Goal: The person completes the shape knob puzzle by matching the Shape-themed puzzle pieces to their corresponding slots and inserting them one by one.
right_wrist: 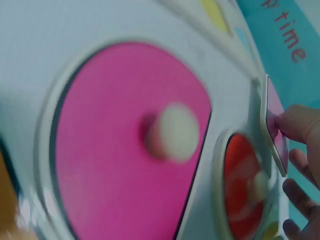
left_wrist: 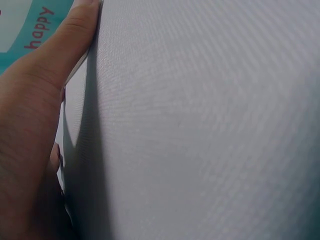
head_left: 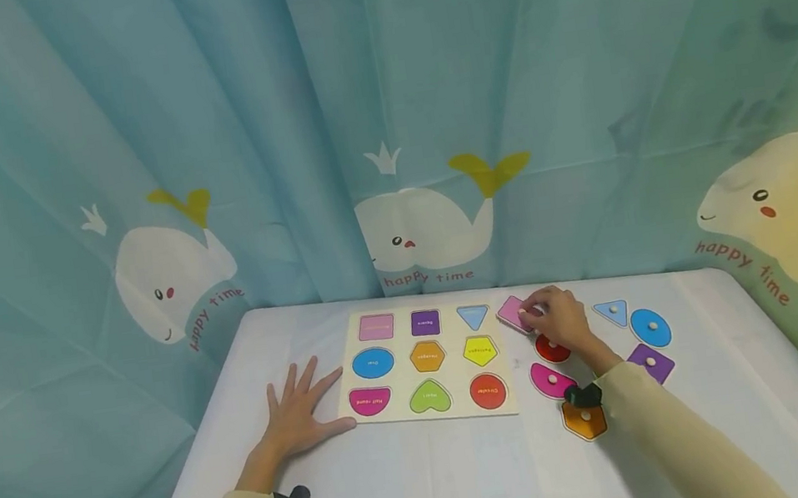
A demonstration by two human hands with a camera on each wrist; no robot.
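Observation:
My right hand pinches the knob of a pink rectangle puzzle piece, just off the right edge of the white shape board. In the right wrist view, that pink piece is tilted up under the fingertips. A red circle piece lies partly hidden beneath the hand. Nearer me is a magenta half-round piece with a pale knob. My left hand rests with fingers spread on the table, its thumb and a fingertip at the board's left edge.
Right of my hand lie a light blue triangle, a blue oval and a purple square. An orange hexagon sits beside my right sleeve. Printed coloured shapes cover the board. Behind the white table hangs a whale-print curtain.

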